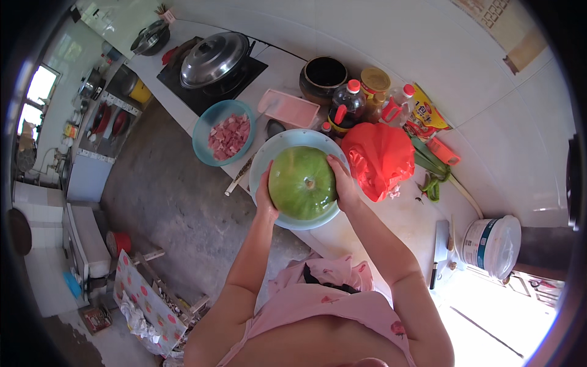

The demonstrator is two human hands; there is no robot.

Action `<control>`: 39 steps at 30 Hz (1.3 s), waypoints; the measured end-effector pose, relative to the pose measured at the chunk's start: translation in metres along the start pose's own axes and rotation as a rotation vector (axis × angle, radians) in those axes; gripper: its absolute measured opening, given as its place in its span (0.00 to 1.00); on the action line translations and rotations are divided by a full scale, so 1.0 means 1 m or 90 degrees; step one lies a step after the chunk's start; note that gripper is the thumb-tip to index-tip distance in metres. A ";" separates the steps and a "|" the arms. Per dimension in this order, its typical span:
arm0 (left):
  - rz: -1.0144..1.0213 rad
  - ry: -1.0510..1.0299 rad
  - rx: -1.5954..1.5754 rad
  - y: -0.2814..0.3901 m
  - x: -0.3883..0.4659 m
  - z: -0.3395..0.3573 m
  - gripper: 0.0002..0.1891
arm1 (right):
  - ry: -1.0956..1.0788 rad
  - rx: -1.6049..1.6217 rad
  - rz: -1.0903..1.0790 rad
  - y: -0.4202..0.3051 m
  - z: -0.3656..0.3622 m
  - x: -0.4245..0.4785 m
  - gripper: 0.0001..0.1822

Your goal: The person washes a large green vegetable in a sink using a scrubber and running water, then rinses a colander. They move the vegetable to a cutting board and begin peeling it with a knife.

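A large round green melon or gourd (302, 183), wet and shiny, is held between my two hands over a pale blue basin (300, 225). My left hand (266, 190) presses on its left side and my right hand (341, 181) on its right side. Whether the fruit rests on the basin's bottom is hidden. Left of the basin stands a teal bowl (199, 146) of cut raw meat (229, 137). A black ladle (275, 128) lies just behind the basin. To the right sits a red plastic bag (380, 158).
Behind are a lidded wok (215, 59) on a black cooktop, a pink tray (291, 110), a dark pot (321, 82) and several bottles. Green peppers (431, 186), a cleaver (441, 241) and a white bucket (490, 245) are at the right. The counter's edge runs beneath the basin.
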State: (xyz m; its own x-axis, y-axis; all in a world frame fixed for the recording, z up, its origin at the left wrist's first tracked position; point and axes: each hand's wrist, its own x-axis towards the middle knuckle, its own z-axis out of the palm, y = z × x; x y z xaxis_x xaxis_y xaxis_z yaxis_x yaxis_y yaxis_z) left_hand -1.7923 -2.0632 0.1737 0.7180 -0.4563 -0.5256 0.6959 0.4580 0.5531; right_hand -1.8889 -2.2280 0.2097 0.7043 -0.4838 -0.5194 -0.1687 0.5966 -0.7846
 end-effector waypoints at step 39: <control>-0.032 -0.208 0.187 -0.039 -0.076 0.105 0.29 | 0.072 0.248 -0.093 -0.020 -0.095 -0.102 0.26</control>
State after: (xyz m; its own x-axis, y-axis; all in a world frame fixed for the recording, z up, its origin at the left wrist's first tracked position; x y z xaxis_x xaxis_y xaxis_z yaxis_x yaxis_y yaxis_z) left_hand -1.8753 -2.1258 0.2601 0.6095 -0.7113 -0.3502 0.6630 0.2151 0.7171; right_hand -2.0228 -2.2521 0.2462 0.6177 -0.6351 -0.4638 0.2153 0.7038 -0.6770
